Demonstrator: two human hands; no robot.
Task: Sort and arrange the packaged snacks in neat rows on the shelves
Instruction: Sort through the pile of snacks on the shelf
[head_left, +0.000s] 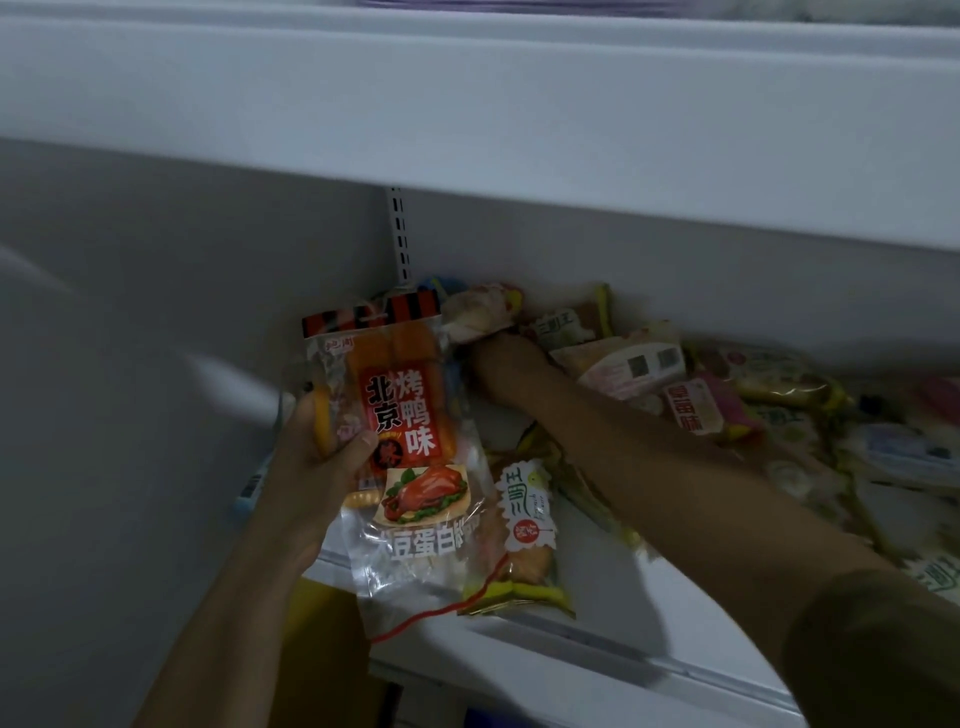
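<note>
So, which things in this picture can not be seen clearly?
Head view:
- Right hand: fingers hidden behind the roast-duck packet and a pale wrapped snack; grip unclear.
- Snack pile toward the right edge: blurred, labels unreadable, cut off by the frame.
- Left hand: fingers hidden behind the packet; only the thumb shows.
- Shelf below the front lip: dark.

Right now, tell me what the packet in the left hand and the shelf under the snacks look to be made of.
Packet: thin clear plastic film with printed red panels; it is see-through, glossy and crinkled, and orange sticks show inside. Shelf: probably white painted metal; smooth, matte, with a folded front lip, though the dim light leaves that open.
</note>
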